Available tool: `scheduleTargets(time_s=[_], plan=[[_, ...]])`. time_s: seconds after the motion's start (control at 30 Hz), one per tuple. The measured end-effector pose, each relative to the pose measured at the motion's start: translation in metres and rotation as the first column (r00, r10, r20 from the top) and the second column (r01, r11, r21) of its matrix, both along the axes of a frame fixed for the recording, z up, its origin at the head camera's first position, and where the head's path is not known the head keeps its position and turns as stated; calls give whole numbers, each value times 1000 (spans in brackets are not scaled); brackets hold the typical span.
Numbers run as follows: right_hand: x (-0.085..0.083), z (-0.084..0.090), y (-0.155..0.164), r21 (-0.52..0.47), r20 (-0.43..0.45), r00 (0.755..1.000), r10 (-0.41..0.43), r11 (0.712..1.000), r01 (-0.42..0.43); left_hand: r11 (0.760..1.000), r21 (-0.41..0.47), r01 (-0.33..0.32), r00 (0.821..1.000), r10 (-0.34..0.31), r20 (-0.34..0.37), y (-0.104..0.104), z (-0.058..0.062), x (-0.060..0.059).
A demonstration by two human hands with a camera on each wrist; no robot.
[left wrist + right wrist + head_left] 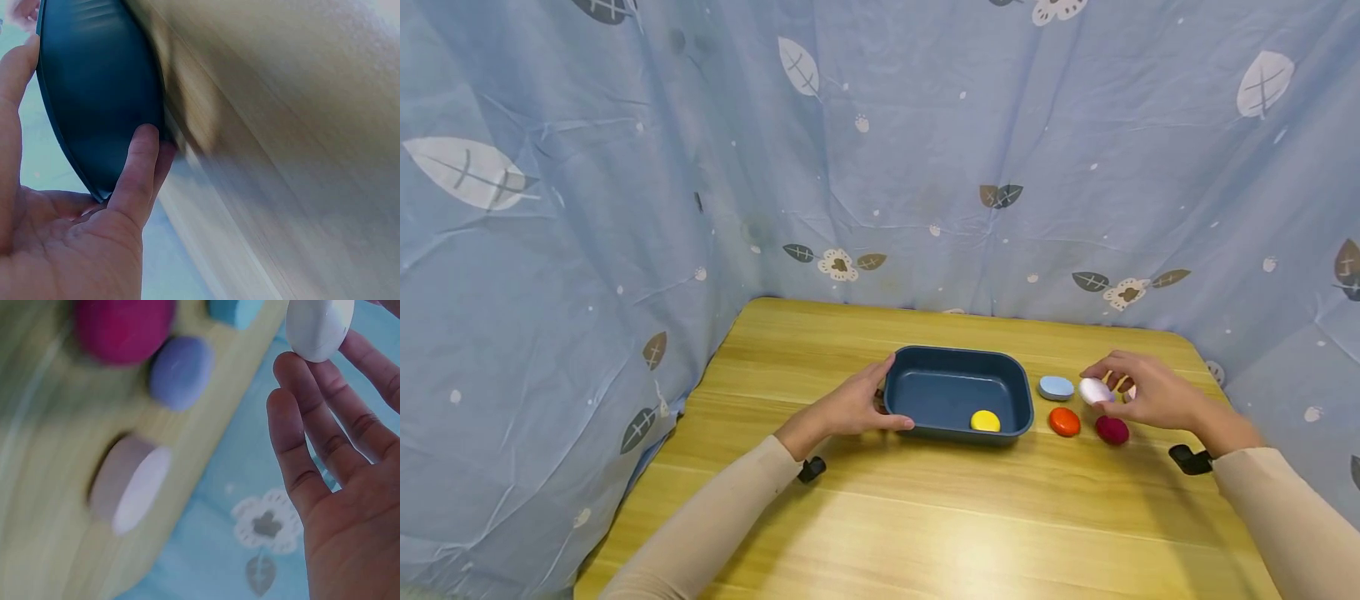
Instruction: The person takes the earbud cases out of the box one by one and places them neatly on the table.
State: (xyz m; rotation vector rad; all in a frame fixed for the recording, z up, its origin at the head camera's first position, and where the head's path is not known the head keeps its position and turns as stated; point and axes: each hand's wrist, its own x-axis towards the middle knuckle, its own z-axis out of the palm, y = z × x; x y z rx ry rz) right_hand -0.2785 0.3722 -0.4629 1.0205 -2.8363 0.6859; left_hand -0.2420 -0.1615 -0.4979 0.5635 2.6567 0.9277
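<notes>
My left hand [853, 406] grips the left end of a dark blue, deep rectangular dish [955, 357], thumb at the near corner and fingers at the far one. Inside the dish lies a yellow rounded piece [985, 421], near its front wall. My right hand [1153, 392] pinches a smooth white oval piece [319, 328] at its fingertips, right of the dish. Close about it lie a light blue oval piece [1056, 387], an orange one [1064, 422] and a magenta one [1112, 430]. A purple piece [181, 373] and a pale pink piece [128, 484] show in the right wrist view.
The wooden table [940, 517] has its back edge against a blue leaf-patterned curtain [910, 167]. More curtain hangs close at the left and right sides. A black wrist strap part [1190, 459] juts out under the right wrist.
</notes>
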Motion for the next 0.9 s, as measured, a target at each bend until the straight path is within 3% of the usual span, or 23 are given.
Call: scheduleTargets(time_s=[0.33, 0.9], plan=[[12, -16, 50, -14, -127, 990, -58, 998, 57, 1000, 11, -1, 1000, 1, 7, 1, 1, 1], [27, -35, 84, 48, -15, 988, -155, 987, 155, 1000, 2, -1, 1000, 2, -7, 1, 1, 0]])
